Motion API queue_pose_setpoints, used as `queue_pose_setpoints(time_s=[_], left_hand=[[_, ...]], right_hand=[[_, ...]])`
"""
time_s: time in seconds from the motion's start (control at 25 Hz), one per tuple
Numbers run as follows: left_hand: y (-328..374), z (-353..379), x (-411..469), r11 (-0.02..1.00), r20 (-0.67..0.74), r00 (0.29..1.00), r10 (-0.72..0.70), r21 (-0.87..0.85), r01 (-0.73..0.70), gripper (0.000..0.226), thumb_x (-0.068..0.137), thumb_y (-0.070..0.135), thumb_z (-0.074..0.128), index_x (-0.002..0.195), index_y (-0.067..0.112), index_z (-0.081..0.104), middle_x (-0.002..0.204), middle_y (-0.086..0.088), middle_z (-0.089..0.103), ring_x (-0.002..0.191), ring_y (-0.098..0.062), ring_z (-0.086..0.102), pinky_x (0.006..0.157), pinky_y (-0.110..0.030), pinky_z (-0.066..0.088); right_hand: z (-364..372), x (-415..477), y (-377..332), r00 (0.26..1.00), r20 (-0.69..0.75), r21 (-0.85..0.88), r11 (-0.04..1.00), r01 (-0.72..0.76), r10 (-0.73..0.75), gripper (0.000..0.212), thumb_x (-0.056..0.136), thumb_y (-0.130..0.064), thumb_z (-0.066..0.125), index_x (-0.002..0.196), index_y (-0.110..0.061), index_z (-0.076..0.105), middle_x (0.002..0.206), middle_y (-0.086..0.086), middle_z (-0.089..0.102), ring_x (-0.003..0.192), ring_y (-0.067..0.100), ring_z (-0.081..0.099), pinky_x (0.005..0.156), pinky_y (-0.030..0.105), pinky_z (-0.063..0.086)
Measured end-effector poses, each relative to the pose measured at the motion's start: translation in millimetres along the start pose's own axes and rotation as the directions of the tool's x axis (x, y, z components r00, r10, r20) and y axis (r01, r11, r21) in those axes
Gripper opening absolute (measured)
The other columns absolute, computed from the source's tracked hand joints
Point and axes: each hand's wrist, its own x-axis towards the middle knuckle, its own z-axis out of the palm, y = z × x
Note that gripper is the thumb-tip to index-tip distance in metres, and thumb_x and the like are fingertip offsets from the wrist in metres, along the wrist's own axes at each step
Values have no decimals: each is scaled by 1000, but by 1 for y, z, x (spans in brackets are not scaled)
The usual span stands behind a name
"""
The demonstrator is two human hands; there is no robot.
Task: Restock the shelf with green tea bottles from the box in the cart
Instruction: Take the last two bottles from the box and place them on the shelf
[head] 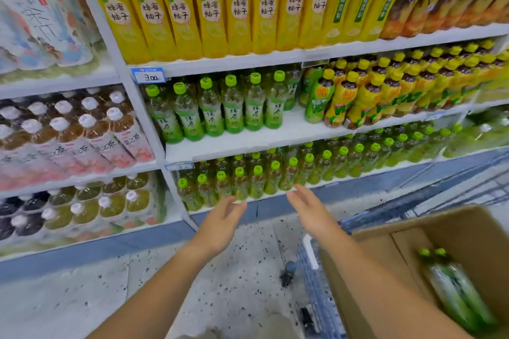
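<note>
Green tea bottles [454, 289] lean caps-up in the box [454, 228], lower right. Right hand [308, 209], empty and spread like the left hand [223, 218], hangs nearer.

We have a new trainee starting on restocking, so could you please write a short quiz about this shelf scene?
1. True or false: the left hand and the right hand are both holding bottles.
2. The bottles lying in the box have caps that are: A white, B green, C yellow.
3. How many bottle caps show inside the box?
Key: 1 false; 2 B; 3 two.
</note>
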Motion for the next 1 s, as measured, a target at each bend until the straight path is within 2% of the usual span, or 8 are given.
queue_pose_setpoints(time_s=[0.16, 0.24, 0.44, 0.52, 0.64, 0.72, 0.84, 1.0], left_hand=[[30, 3, -77, 998, 26, 998, 54, 26, -54, 58, 100, 53, 44, 150, 24, 40, 151, 10, 42, 126, -2, 40, 101, -24, 30], [35, 3, -102, 995, 54, 995, 86, 48, -88, 56, 100, 52, 46, 149, 24, 43, 149, 11, 44, 128, -3, 41, 101, -24, 31], [34, 12, -146, 984, 172, 972, 161, 45, -171, 50, 100, 51, 47, 146, 28, 46, 136, 18, 46, 125, -2, 43, 102, -27, 35], [35, 21, -163, 981, 219, 959, 180, 39, -192, 50, 100, 52, 47, 145, 29, 46, 138, 16, 47, 125, -6, 47, 102, -31, 39], [36, 42, -186, 971, 277, 938, 209, 51, -232, 53, 100, 52, 46, 146, 27, 44, 142, 12, 48, 126, -9, 48, 107, -36, 40], [40, 60, -197, 970, 303, 930, 206, 64, -236, 53, 100, 51, 46, 147, 26, 43, 145, 10, 46, 129, -12, 48, 108, -38, 40], [50, 98, -216, 966, 333, 917, 219, 57, -251, 50, 101, 49, 46, 146, 25, 44, 139, 12, 47, 126, -9, 46, 102, -32, 38], [62, 164, -235, 963, 334, 914, 231, 54, -263, 47, 101, 48, 48, 142, 26, 48, 132, 14, 51, 125, -8, 48, 94, -27, 36]], right_hand=[[-8, -85, -15, 1000, -30, -8, 1000, 7, -7, 60, 102, -43, 49, 156, -22, 31, 159, -4, 35, 145, 18, 36, 105, 31, 35], [-11, -121, -13, 998, -58, -4, 1000, 19, -19, 59, 103, -41, 49, 155, -21, 32, 156, -4, 37, 144, 17, 36, 99, 28, 36], [-14, -209, 9, 956, -289, -6, 999, 47, -47, 58, 99, -45, 53, 150, -22, 39, 153, -5, 40, 141, 13, 38, 114, 35, 34], [-16, -244, 20, 937, -350, 0, 1000, 3, -2, 58, 99, -46, 52, 151, -24, 38, 152, -9, 37, 139, 8, 36, 113, 30, 31], [-25, -290, 41, 900, -435, 53, 998, -14, 36, 59, 98, -48, 54, 151, -26, 39, 156, -7, 36, 143, 13, 36, 116, 35, 32], [-38, -314, 53, 879, -474, 62, 998, -25, 52, 60, 99, -48, 53, 152, -25, 38, 157, -6, 36, 143, 13, 35, 114, 31, 30], [-66, -341, 76, 855, -514, 67, 997, -31, 61, 60, 99, -48, 53, 153, -24, 37, 159, -5, 34, 144, 12, 33, 110, 27, 28], [-116, -367, 109, 874, -481, 77, 996, -39, 72, 61, 99, -53, 48, 153, -30, 34, 158, -11, 34, 144, 10, 33, 116, 36, 30]])
